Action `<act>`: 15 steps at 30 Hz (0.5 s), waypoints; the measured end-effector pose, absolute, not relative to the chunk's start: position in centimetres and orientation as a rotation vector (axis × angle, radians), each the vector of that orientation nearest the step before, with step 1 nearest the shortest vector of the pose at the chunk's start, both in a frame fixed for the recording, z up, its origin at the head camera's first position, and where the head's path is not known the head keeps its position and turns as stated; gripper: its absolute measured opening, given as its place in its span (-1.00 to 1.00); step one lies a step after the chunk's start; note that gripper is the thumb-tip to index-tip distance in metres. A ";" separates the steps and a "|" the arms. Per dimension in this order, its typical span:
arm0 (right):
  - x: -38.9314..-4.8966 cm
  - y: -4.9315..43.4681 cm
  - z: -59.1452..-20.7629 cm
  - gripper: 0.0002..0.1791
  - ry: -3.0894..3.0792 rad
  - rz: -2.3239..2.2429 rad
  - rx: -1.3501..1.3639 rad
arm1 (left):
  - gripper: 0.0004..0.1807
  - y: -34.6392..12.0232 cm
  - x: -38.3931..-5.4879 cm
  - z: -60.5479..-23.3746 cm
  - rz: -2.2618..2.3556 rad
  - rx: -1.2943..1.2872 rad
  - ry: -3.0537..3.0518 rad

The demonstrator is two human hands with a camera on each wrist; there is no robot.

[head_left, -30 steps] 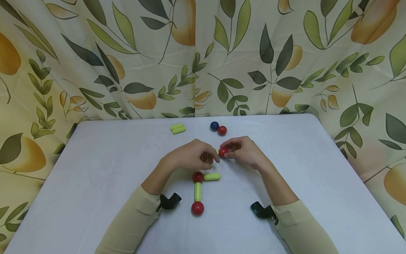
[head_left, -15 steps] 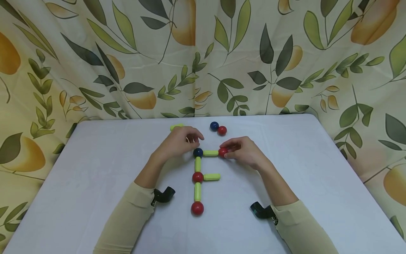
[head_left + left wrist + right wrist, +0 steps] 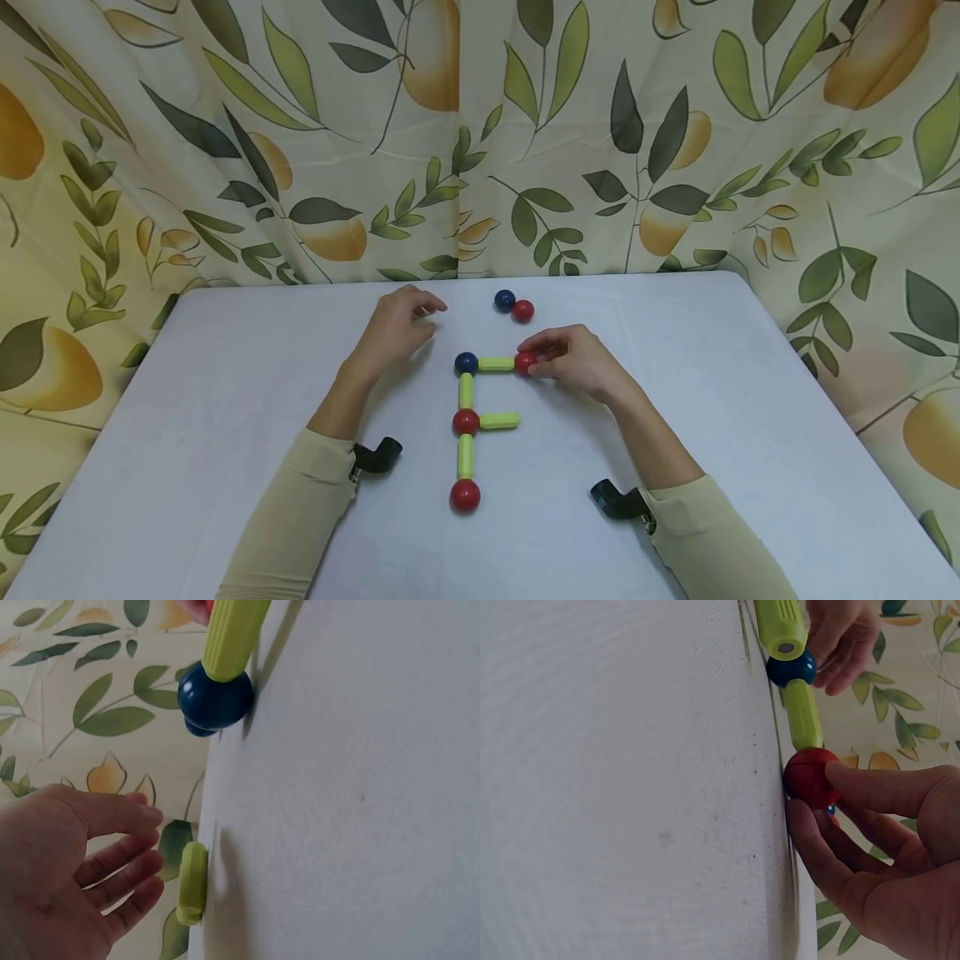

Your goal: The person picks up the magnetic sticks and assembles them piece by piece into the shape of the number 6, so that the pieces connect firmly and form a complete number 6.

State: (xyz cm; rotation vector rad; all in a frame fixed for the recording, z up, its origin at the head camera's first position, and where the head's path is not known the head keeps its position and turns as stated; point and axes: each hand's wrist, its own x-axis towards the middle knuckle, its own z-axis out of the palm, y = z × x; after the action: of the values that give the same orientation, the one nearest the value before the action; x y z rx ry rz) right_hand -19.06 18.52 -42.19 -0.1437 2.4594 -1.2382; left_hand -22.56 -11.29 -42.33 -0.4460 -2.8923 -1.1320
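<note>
At the upper right corner of an F-shaped figure of balls and rods, my right hand pinches a red ball between thumb and fingers. A yellow-green rod joins that ball to a blue ball. Below the blue ball, a rod leads to a middle red ball, which has a side rod. Another rod runs down to the lowest red ball. My left hand holds nothing, its fingers loosely bent beside loose yellow-green rods, which it hides in the head view.
Near the back edge of the white table lie a loose blue ball and a loose red ball, side by side. A leaf-and-fruit patterned curtain hangs behind. A black camera sits on each wrist.
My left hand has moved from over the figure's top to the back left, uncovering the blue ball and its rods and covering the loose rods. My right hand stays on the red ball.
</note>
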 end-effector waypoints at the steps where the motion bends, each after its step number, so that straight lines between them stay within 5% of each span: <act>1: -19.1 18.5 -42.2 -0.63 2.459 -1.238 -0.142 | -0.68 -11.4 -22.6 -42.4 -1.123 -0.438 -2.893; 15: -18.9 18.6 -42.1 -0.63 2.456 -1.248 -0.156 | -0.55 -12.1 -23.3 -43.4 -1.061 -0.377 -2.911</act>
State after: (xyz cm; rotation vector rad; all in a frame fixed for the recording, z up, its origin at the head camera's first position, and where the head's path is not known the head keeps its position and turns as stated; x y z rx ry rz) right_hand -18.92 18.61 -42.10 -0.1557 2.4558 -1.2476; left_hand -23.26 -12.09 -43.40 -0.3772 -2.9113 -1.0615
